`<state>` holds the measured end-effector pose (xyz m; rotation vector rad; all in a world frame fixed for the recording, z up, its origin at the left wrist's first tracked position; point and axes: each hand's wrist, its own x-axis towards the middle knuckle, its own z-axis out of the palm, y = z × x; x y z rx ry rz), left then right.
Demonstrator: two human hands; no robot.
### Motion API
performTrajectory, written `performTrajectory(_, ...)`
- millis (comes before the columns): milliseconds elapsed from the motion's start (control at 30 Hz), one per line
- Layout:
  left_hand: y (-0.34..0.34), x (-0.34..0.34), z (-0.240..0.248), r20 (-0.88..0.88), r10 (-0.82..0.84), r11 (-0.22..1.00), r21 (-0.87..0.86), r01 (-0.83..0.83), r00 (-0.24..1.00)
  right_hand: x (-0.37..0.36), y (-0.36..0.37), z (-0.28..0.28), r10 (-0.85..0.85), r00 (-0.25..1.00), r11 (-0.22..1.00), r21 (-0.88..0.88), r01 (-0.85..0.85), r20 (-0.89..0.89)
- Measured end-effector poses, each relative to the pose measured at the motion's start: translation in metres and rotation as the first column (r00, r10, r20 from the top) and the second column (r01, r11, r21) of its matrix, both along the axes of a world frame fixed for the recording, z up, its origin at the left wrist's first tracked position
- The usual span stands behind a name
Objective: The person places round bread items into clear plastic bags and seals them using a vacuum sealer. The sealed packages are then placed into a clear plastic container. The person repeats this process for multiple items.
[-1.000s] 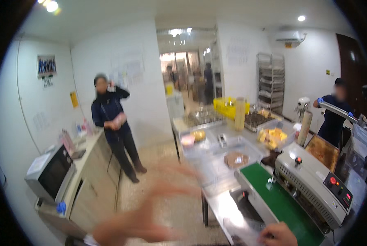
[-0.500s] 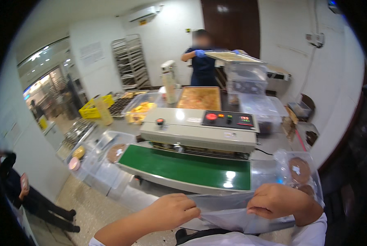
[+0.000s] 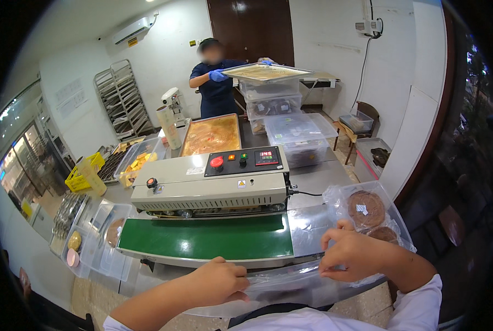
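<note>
A clear plastic bag stretches between my hands in front of the band sealing machine. My left hand is closed, its fingertips pinching the bag's left end. With thumb and curled fingers my right hand grips the other end, its index finger lifted away. Just beyond the bag runs the sealer's green conveyor belt, with nothing on it. Close to my right hand, a clear bin holds flat round brown cakes in plastic wrapping. Whatever the bag contains, if anything, is hard to make out.
Another clear bin stands left of the belt. Behind the sealer lie a large tray with a golden-brown surface and stacked lidded boxes. Across the table, a person in blue gloves holds a wide tray. A power cable leaves the sealer's right side.
The view has swung to the right, so the sealer and table sit further left. My right hand's index finger has lifted. The bag stays between both hands.
</note>
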<state>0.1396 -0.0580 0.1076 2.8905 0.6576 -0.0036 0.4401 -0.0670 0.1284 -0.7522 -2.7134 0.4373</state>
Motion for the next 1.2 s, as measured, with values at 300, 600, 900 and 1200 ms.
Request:
performTrajectory(300,-0.001,-0.022,0.034,0.121,0.123,0.961,0.232,-0.148,0.985,-0.015,0.001,0.011,-0.165,0.980,0.938,0.325,0.122,0.107)
performTrajectory(600,0.040,-0.049,0.021,0.169,0.248,0.968,-0.092,-0.235,0.954,-0.042,0.022,-0.002,-0.269,0.948,0.874,0.457,0.167,0.169)
performTrajectory(900,0.060,-0.051,0.007,0.290,0.350,0.913,0.109,-0.394,0.891,-0.043,0.038,-0.006,-0.312,0.948,0.838,0.453,0.304,-0.057)
performTrajectory(1200,-0.011,-0.067,0.031,0.437,0.330,0.944,-0.146,-0.296,0.837,-0.036,-0.014,0.007,-0.285,0.929,0.936,0.142,0.323,-0.235)
